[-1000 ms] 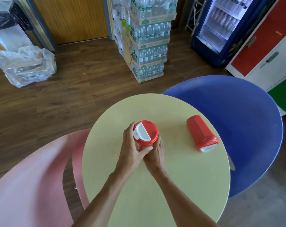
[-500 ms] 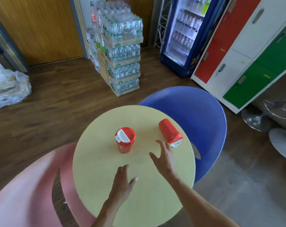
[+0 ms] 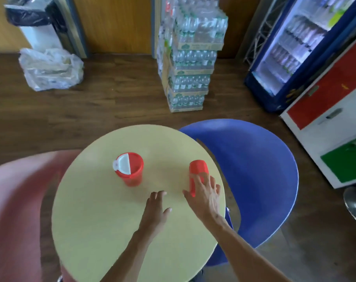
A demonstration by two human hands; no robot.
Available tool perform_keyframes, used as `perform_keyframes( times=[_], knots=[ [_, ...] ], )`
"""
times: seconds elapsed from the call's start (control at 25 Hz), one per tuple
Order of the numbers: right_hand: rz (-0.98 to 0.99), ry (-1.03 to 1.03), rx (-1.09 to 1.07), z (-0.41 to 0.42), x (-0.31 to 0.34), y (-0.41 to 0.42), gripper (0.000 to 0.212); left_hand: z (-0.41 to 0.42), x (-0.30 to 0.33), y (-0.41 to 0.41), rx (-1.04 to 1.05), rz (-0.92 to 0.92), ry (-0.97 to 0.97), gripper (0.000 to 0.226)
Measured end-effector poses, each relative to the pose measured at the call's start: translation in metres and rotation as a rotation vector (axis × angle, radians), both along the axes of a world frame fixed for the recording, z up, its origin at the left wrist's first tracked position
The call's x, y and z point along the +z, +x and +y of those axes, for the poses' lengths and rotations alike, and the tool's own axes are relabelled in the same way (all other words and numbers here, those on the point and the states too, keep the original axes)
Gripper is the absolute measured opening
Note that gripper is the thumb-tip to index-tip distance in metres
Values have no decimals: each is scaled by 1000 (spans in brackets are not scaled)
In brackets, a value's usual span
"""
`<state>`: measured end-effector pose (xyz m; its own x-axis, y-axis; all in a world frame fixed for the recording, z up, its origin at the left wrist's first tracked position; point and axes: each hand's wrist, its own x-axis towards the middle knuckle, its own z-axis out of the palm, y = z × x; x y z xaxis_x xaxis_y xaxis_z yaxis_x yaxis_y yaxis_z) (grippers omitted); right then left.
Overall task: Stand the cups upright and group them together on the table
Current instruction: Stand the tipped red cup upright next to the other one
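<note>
1. One red lidded cup [image 3: 129, 169] stands upright near the middle of the round yellow counter [image 3: 103, 231], its red-and-white lid facing up.
2. The second red cup [image 3: 197, 171] lies on its side close to the counter's right edge, well apart from the upright one.
3. The right hand [image 3: 205, 195] reaches over the lying cup's near end, fingers spread across it; whether they have closed into a grip cannot be told through the blur.
4. The left hand [image 3: 157, 208] hovers low over the counter between the cups, fingers loose and holding nothing.
5. To do the step well, the right hand should probably wrap the cup's body firmly, since it could roll off the nearby edge.
6. It should then tip the cup base-down and set it just beside the upright cup.
</note>
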<state>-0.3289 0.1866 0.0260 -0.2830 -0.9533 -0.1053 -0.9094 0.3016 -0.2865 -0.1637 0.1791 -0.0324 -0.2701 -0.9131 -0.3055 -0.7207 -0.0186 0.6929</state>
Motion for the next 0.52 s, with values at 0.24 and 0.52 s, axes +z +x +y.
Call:
perform_keyframes(
  times=[0.24, 0.52],
  knots=[
    [-127, 77, 19, -14, -5, -48, 60, -5, -1, -68, 133, -46, -59, 52],
    [-330, 178, -22, -16, -18, -55, 100, -17, -12, -81, 65, -91, -120, 70]
  ],
)
